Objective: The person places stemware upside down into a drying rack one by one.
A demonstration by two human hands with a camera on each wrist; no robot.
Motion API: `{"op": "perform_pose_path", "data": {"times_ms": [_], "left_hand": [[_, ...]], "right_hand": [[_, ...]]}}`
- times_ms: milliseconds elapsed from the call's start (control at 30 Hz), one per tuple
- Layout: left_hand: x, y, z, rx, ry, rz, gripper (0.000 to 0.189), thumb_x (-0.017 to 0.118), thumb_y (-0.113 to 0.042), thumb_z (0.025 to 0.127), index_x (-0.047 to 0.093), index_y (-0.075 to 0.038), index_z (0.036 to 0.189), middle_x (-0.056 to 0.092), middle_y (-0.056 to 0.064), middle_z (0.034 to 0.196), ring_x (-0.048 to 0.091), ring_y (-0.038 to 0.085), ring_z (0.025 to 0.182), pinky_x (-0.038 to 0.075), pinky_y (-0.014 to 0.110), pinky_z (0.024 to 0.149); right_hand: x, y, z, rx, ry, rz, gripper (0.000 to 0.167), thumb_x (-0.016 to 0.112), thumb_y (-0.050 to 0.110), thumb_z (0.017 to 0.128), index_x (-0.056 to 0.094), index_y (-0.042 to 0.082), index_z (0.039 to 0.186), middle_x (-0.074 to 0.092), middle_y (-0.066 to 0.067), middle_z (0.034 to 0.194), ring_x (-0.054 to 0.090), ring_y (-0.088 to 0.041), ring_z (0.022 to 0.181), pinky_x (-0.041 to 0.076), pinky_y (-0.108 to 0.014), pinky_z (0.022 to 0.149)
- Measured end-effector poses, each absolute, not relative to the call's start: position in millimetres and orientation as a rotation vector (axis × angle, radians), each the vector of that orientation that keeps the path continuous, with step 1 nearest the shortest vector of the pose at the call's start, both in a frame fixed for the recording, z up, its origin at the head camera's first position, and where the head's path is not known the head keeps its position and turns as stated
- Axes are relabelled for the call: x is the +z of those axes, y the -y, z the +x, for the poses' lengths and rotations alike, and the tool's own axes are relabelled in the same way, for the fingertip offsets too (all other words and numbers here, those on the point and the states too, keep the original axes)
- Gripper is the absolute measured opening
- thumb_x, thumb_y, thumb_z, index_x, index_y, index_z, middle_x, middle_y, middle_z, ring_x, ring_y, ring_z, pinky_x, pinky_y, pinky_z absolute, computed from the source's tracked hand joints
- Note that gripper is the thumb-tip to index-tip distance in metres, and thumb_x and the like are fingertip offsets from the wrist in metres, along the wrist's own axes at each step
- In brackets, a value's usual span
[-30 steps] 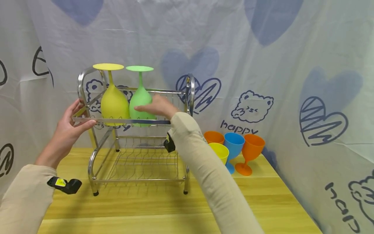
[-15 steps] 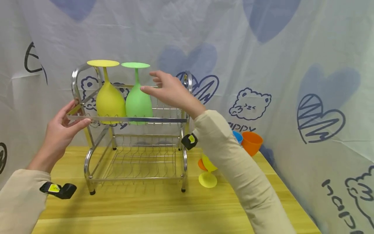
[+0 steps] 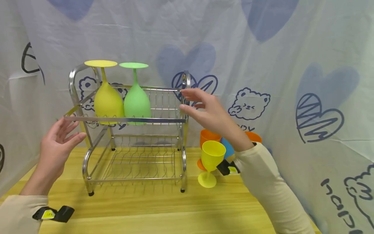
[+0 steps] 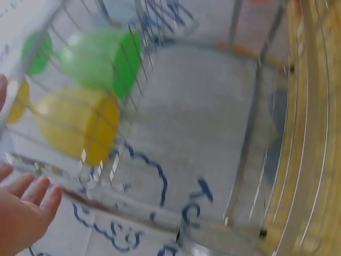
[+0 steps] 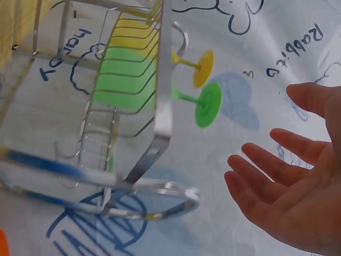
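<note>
A yellow goblet (image 3: 108,102) and a green goblet (image 3: 136,102) stand upside down side by side on the upper tier of a metal dish rack (image 3: 146,120), feet up. My left hand (image 3: 58,139) is at the rack's upper left front corner, fingers relaxed and fingertips close to the rail. In the right wrist view my right hand (image 5: 290,186) has its fingers spread and holds nothing. From the head it overlaps the rack's right upright, to the right of the green goblet.
An upright yellow goblet (image 3: 213,154) stands on the wooden table (image 3: 146,208) right of the rack. Behind it are a blue goblet (image 3: 227,148) and orange goblets (image 3: 209,136), partly hidden by the right arm. A printed curtain (image 3: 248,65) hangs behind.
My right hand has moved from in front of the green goblet up and away to the right. My left hand has let go of the rack's corner and dropped slightly.
</note>
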State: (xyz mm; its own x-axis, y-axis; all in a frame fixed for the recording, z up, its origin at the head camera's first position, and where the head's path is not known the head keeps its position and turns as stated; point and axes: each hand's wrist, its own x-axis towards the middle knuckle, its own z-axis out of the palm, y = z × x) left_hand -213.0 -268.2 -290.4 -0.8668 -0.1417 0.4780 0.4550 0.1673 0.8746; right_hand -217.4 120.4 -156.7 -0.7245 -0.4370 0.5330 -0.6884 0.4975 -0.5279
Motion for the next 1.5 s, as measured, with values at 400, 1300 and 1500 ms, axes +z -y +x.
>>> {"op": "perform_pose_path", "data": {"times_ms": [400, 1300, 1500], "left_hand": [[-303, 240, -189, -2.143, 1.672, -0.487, 0.082, 0.05, 0.003, 0.098, -0.007, -0.012, 0.155, 0.022, 0.009, 0.158, 0.047, 0.002, 0.123, 0.035, 0.014, 0.102], [-331, 155, -167, -1.643, 2.116, -0.718, 0.065, 0.063, 0.004, 0.088, 0.038, -0.005, 0.147, 0.044, 0.012, 0.143, 0.046, 0.004, 0.121, 0.04, 0.015, 0.097], [-339, 148, -169, -1.663, 2.12, -0.722, 0.063, 0.063, 0.003, 0.087, 0.039, -0.002, 0.145, 0.042, 0.02, 0.142, 0.047, 0.007, 0.121, 0.041, 0.016, 0.097]], "right_hand": [[-221, -184, -225, 1.198, 2.383, 0.643, 0.043, 0.061, 0.019, 0.096, 0.052, 0.004, 0.136, 0.054, -0.012, 0.136, 0.05, -0.027, 0.123, 0.045, -0.044, 0.1], [-367, -226, -254, 1.539, 2.471, 0.21, 0.088, 0.073, 0.022, 0.088, 0.017, 0.0, 0.152, 0.027, -0.024, 0.152, 0.028, -0.037, 0.138, 0.03, -0.05, 0.111], [-382, -222, -264, 1.646, 2.467, 0.175, 0.095, 0.075, 0.021, 0.085, 0.011, -0.001, 0.152, 0.025, -0.027, 0.151, 0.029, -0.042, 0.137, 0.026, -0.052, 0.112]]}}
